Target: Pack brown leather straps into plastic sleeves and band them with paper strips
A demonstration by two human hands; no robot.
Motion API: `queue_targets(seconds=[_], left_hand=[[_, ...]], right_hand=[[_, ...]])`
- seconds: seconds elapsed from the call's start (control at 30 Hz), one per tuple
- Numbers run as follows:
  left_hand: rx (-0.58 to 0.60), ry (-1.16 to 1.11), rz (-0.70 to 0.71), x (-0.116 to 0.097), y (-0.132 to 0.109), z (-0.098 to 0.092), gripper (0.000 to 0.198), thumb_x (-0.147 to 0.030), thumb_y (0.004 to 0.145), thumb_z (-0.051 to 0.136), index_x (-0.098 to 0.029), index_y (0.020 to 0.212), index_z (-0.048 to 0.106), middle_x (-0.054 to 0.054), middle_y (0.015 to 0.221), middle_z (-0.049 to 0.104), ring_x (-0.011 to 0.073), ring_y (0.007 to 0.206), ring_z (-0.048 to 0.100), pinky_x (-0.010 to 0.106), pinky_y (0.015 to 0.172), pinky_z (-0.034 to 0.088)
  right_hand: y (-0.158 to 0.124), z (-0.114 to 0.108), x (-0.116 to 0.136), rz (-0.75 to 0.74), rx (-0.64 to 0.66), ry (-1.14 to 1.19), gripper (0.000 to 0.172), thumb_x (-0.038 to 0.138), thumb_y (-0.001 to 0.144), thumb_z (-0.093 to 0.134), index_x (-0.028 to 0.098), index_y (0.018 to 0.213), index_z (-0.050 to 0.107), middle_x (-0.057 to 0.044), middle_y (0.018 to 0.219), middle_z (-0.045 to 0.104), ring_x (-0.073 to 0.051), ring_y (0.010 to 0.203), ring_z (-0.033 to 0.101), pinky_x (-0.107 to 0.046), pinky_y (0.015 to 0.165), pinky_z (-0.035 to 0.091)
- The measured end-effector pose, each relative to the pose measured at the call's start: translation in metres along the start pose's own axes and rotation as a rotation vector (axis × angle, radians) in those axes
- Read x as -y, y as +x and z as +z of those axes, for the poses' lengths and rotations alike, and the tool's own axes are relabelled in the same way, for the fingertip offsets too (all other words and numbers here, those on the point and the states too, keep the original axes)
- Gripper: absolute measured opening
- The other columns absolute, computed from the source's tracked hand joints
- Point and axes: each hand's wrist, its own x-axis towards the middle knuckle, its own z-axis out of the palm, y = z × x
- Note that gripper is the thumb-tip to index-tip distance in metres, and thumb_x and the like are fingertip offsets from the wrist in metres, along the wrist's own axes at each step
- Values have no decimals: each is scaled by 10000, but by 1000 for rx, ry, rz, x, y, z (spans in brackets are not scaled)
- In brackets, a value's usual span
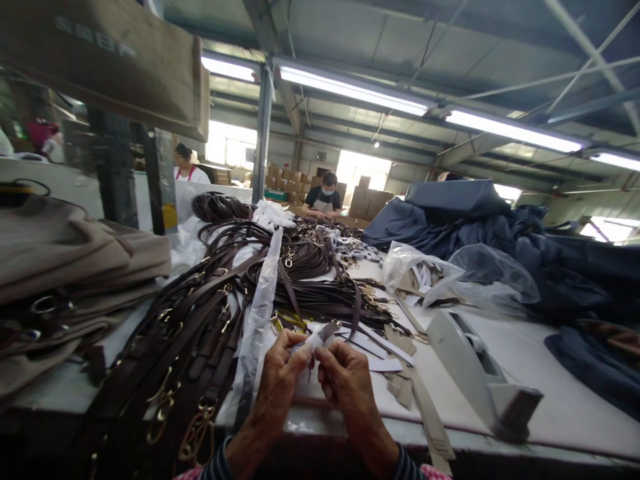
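Both of my hands are together at the near edge of the table. My left hand (280, 373) pinches a piece of thin white wrapping (315, 339) around the end of a dark strap (329, 330). The fingers of my right hand (347, 377) close on the same wrapping from the other side. A bit of metal shows at the strap's tip. Beyond my hands lies a heap of dark brown straps (310, 293) with gold-coloured clasps. More straps with metal hooks (200, 427) hang over the table edge at my left.
A grey tape dispenser (467, 373) stands at right, beside beige strips (430, 420) and white strips (385, 365). Clear plastic bags (420, 270) and piled blue fabric (500, 227) lie behind. Brown fabric (75, 260) is stacked left. A masked person (323, 200) works across the table.
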Motion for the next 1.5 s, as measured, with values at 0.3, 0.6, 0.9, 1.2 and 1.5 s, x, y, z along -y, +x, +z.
queue_targets(seconds=[0.3, 0.6, 0.9, 1.2, 1.5], left_hand=[[-15, -341, -156, -27, -12, 10, 339, -496, 869, 687, -176, 873, 575, -23, 673, 564, 116, 585, 499, 228, 556, 425], [18, -477, -208, -39, -18, 5, 290, -409, 830, 749, -164, 823, 595, -10, 664, 585, 122, 600, 541, 207, 549, 454], [55, -467, -204, -37, -26, 9, 325, -454, 880, 699, -170, 798, 562, -23, 643, 569, 110, 498, 556, 214, 486, 470], [-46, -280, -163, -29, -30, 15, 347, -515, 882, 663, -187, 832, 561, -38, 615, 540, 118, 494, 507, 225, 489, 435], [-197, -264, -158, -27, -38, 5, 295, -510, 900, 625, -219, 893, 577, 10, 825, 596, 183, 803, 560, 281, 761, 496]], right_hand=[[3, 12, 2, -52, -37, 46, 543, 613, 744, 836, 147, 641, 576, -16, 538, 624, -32, 335, 375, -156, 323, 227], [-1, 5, 12, 12, 162, 101, 493, 570, 770, 837, 120, 679, 659, -34, 598, 673, -30, 327, 426, -144, 329, 205], [-10, -1, 10, -11, 243, 56, 476, 579, 855, 752, 117, 764, 680, -71, 732, 719, -47, 378, 516, -130, 338, 274], [-9, 7, 4, -14, 121, -152, 399, 497, 899, 648, 160, 692, 600, -7, 593, 616, -78, 380, 478, -174, 354, 291], [-23, -13, 23, -1231, -64, -1093, 195, 176, 993, 555, 150, 1102, 715, -133, 997, 749, -230, 888, 705, -316, 810, 520]])
